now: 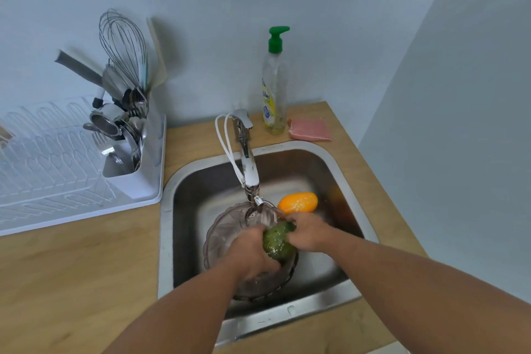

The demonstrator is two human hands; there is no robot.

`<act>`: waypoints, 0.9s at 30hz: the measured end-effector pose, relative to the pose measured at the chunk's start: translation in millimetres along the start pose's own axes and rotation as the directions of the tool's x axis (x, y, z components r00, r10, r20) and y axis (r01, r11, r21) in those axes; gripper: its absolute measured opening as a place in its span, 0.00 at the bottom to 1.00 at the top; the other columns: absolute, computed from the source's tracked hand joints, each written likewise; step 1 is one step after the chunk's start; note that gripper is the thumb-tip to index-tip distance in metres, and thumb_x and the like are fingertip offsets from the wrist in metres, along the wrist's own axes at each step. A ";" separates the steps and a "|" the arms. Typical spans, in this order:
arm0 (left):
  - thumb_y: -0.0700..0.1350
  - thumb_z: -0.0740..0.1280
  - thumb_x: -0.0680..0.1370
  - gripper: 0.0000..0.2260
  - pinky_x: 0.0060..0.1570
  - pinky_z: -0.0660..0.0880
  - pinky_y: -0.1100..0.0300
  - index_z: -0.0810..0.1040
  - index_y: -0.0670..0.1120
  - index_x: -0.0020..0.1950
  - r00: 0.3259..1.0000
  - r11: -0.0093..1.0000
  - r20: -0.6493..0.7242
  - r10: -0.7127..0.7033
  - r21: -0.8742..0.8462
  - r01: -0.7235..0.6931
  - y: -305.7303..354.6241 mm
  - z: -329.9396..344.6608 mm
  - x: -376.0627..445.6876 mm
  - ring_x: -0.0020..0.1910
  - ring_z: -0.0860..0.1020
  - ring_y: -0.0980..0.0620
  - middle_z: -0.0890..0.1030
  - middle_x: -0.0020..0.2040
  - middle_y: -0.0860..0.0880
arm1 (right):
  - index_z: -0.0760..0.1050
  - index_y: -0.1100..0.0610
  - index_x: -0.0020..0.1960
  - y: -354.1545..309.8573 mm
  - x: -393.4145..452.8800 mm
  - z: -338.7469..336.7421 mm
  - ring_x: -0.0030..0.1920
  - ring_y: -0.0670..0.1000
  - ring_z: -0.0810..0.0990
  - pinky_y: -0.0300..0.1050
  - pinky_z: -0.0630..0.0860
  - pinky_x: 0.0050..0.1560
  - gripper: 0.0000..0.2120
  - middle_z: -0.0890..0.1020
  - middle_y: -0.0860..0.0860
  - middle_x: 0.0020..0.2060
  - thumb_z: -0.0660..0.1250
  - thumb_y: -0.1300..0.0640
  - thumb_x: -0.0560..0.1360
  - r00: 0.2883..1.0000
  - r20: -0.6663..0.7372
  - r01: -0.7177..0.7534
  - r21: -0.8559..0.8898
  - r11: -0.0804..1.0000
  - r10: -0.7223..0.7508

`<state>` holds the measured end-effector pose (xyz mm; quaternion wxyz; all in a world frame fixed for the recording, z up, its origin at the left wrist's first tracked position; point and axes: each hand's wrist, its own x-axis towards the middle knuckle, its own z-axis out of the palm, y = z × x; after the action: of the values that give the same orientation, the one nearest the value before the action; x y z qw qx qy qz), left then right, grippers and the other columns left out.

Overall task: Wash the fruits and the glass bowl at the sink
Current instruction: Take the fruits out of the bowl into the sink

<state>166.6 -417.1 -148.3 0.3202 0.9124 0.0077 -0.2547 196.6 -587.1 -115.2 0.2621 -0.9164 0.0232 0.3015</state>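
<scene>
A green fruit (278, 240), wet and speckled with droplets, is held over the glass bowl (227, 227) inside the steel sink (316, 152). My left hand (253, 250) grips its left side and my right hand (307, 231) grips its right side. The tap spout (250, 178) ends just above the bowl's far rim. An orange-yellow fruit (298, 202) lies on the sink floor behind my right hand. My hands hide part of the bowl.
A dish soap bottle with a green pump (274, 86) and a pink cloth (310, 129) sit on the wooden counter behind the sink. A white dish rack (57, 169) with a utensil holder (126, 106) stands to the left.
</scene>
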 end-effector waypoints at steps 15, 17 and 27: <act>0.53 0.77 0.61 0.37 0.55 0.72 0.62 0.73 0.50 0.70 0.964 0.956 0.065 0.258 0.124 -0.264 72.9 37.3 2.4 0.60 0.77 0.48 0.76 0.62 0.50 | 0.71 0.50 0.69 43.9 -37.9 -60.4 0.59 0.60 0.81 0.53 0.77 0.57 0.25 0.80 0.54 0.59 0.70 0.57 0.72 0.979 0.185 0.180 -0.559 0.810 -0.090; 0.56 0.75 0.60 0.37 0.58 0.76 0.59 0.74 0.52 0.68 0.959 0.950 0.079 0.274 0.132 -0.282 69.5 48.1 2.0 0.60 0.77 0.48 0.75 0.63 0.50 | 0.70 0.54 0.67 47.3 -37.7 -50.2 0.58 0.62 0.81 0.52 0.74 0.56 0.24 0.80 0.56 0.59 0.70 0.59 0.73 0.973 0.205 0.217 -0.622 0.753 -0.110; 0.59 0.75 0.63 0.28 0.50 0.78 0.54 0.75 0.56 0.61 0.966 0.897 0.086 0.243 0.360 -0.257 67.4 70.2 6.1 0.55 0.80 0.45 0.78 0.57 0.48 | 0.77 0.57 0.61 69.7 -21.5 -18.1 0.60 0.60 0.81 0.55 0.67 0.68 0.15 0.83 0.56 0.57 0.68 0.62 0.74 0.963 0.262 0.228 -0.681 0.696 -0.059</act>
<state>151.5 -512.8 -158.7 0.1739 0.9444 -0.1636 -0.2259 174.9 -658.7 -123.2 -0.0843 -0.9063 -0.1950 0.3654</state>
